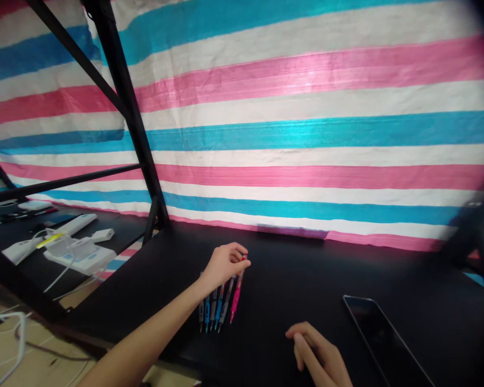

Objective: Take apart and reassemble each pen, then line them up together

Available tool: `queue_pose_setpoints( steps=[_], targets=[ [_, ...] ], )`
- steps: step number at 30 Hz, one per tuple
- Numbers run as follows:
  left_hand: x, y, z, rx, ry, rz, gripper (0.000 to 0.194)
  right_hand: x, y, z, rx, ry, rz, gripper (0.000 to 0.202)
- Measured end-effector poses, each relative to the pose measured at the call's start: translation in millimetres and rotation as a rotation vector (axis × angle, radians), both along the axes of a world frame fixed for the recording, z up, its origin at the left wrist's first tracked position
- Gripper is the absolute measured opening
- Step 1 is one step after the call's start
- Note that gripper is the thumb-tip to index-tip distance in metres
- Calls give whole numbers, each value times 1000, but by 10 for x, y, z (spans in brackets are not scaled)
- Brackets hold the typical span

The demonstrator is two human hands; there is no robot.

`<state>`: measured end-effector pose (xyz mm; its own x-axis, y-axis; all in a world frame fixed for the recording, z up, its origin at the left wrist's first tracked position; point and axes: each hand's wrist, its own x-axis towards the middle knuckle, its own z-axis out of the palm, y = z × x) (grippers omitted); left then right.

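Left hand on a row of pens, lower centre of the frame.

The left hand (225, 265) curls closed over the top ends of the pens (220, 301), fingertips pinching the pink pen (236, 296). Their long axes run from the hand toward the bench (286, 269) near edge. The right hand (320, 357) rests loosely open, empty, lower right, with bare bench between and a dark tablet (383, 338) just right.
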<state>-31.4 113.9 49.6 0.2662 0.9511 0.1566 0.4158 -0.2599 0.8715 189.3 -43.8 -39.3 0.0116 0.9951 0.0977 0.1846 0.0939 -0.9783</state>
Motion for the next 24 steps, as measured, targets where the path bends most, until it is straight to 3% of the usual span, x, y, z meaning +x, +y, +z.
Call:
queue_pose_setpoints(
  steps=[7,13,19,22,24],
  targets=[
    [84,101,-209,159,453,18,28,-3,-29,79,41,-73,-2,48],
    [23,16,-320,259,662,57,29,2,-33,62,51,-109,-13,46],
    [-319,-374,-297,363,696,62,47,-6,-54,110,67,-102,-15,45],
    [-583,-596,-357,381,704,23,53,-17,-63,129,60,-107,-16,46],
    [-725,-699,-422,380,744,-39,67,-20,-64,129,55,-115,-9,46]
  ],
)
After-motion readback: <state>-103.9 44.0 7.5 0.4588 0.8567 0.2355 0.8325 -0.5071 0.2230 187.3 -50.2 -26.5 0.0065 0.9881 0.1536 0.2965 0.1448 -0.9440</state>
